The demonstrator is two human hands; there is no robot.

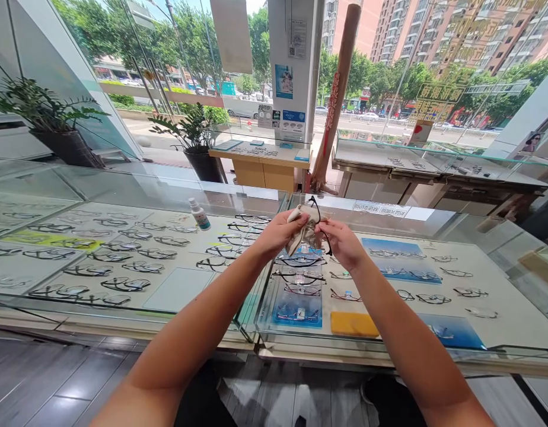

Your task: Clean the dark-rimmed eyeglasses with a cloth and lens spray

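Above the glass counter, my left hand [286, 230] is closed around a beige cloth [296, 242] that wraps part of a pair of eyeglasses [316, 206]. My right hand [340, 238] pinches the dark frame of the same eyeglasses from the right side. One thin dark temple sticks up past the cloth, and another dark end shows below my right fingers. The lenses are mostly hidden by the cloth and fingers. To the left of my hands, a white spray bottle [199, 214] with a teal label stands upright on the counter.
Beneath the glass top of the counter [123, 177] lie many rows of eyeglasses. A yellow case [354, 324] sits inside near the front edge. Beyond are a low wooden display table [260, 172], potted plants [203, 142], a leaning wooden post [338, 95] and large windows.
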